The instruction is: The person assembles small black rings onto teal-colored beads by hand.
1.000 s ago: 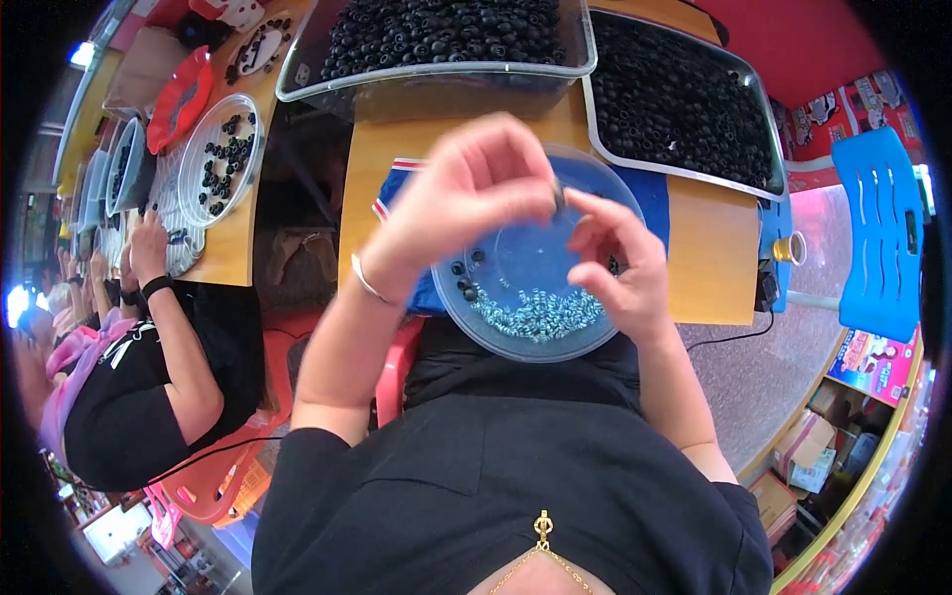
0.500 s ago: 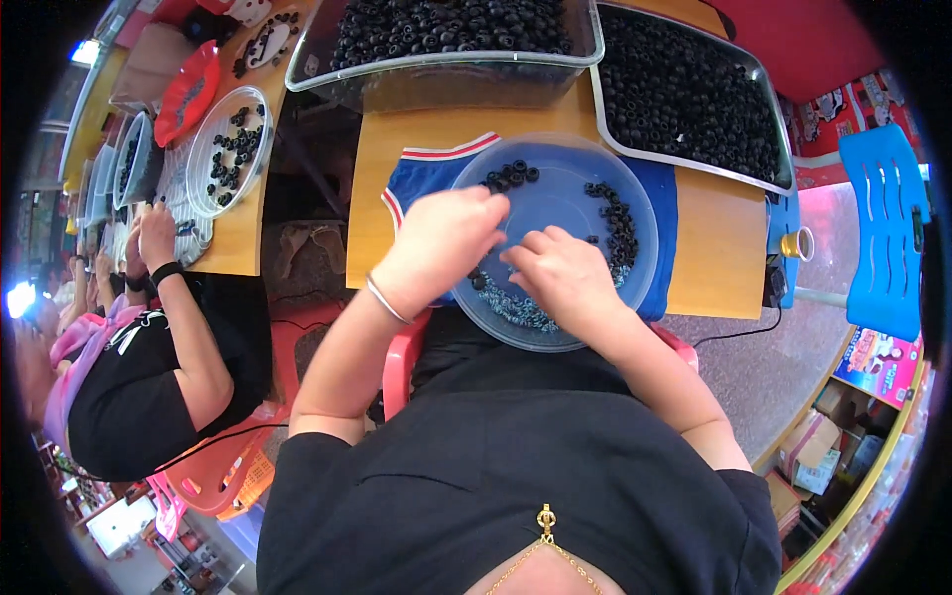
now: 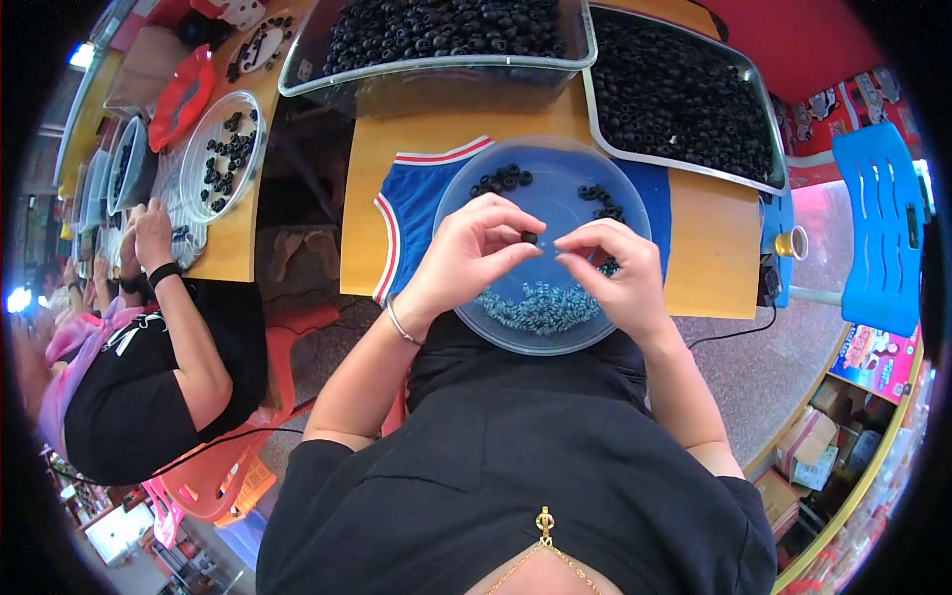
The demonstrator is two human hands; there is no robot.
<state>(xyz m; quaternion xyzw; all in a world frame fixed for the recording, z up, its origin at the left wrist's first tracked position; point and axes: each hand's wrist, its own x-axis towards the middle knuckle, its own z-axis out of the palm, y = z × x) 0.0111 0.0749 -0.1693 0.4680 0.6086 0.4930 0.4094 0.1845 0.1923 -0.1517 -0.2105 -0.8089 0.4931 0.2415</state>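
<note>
My left hand (image 3: 471,256) pinches a small black ring-shaped piece (image 3: 530,238) between thumb and fingertips. Facing it, my right hand (image 3: 627,273) has thumb and forefinger brought together; whatever is between them is too small to name. Both hands are over a round clear plastic basin (image 3: 555,178). At its near side lies a heap of small blue-green pieces (image 3: 540,307). Farther back sit two groups of black pieces, a left cluster (image 3: 506,178) and a right cluster (image 3: 600,198) partly covered by my right hand.
Blue cloth (image 3: 412,188) with striped edging lies under the basin on the wooden table (image 3: 709,248). Behind stand a deep clear bin (image 3: 436,74) and a metal tray (image 3: 684,99) full of black pieces. A co-worker's hand (image 3: 151,238) works at left; a blue chair (image 3: 878,233) stands right.
My left hand has come back from the left cluster toward the basin's middle, now showing a black piece in its fingertips. My right hand has shifted right, uncovering more blue-green pieces.
</note>
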